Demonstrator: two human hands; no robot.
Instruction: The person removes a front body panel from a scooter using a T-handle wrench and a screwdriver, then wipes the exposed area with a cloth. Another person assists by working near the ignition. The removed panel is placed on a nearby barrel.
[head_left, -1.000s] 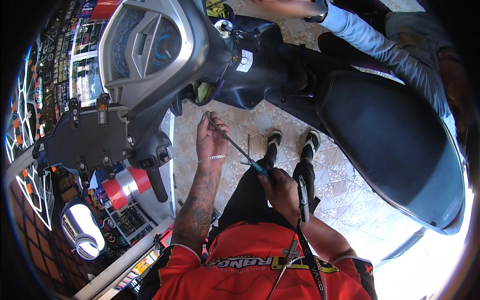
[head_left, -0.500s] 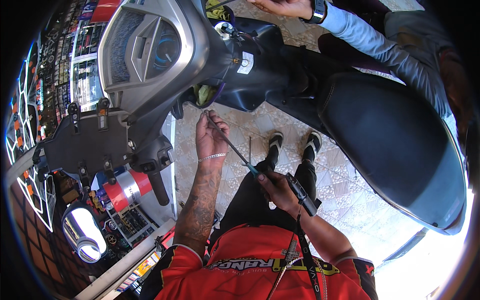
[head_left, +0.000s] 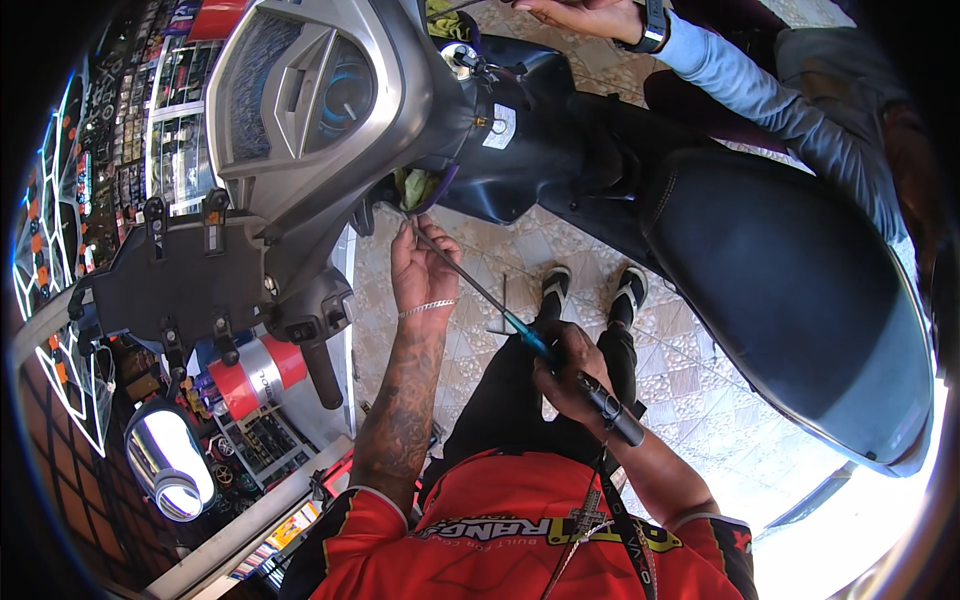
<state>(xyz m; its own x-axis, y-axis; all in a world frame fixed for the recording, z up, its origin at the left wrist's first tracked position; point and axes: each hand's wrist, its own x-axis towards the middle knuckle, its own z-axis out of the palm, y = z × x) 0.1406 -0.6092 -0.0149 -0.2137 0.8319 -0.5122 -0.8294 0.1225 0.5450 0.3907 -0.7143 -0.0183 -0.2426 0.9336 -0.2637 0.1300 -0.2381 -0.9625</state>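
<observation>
My right hand (head_left: 572, 375) is closed around the teal handle of a long-shafted screwdriver (head_left: 478, 288). The shaft slants up and away to my left hand (head_left: 425, 265), whose thumb and fingers pinch around its tip end; whether a small part sits there too is hidden. Just beyond those fingertips is the underside of the scooter's grey front cowl (head_left: 410, 110), where a yellow-green cloth (head_left: 415, 187) with a purple edge is tucked. A black cylindrical object (head_left: 612, 408), possibly a flashlight, lies against my right palm and wrist, near a hanging lanyard.
The scooter's black seat (head_left: 790, 290) stretches along the right. At left are a handlebar grip (head_left: 320, 375), a black mount plate (head_left: 180, 290) and a mirror (head_left: 170, 462). Across the scooter, another person's hand (head_left: 580, 15) holds a thin rod. Tiled floor (head_left: 680, 370) lies below.
My right hand has shifted slightly right and turned on the screwdriver handle, and the black cylinder has swung lower. My left hand stays at the tip. The view has moved a little.
</observation>
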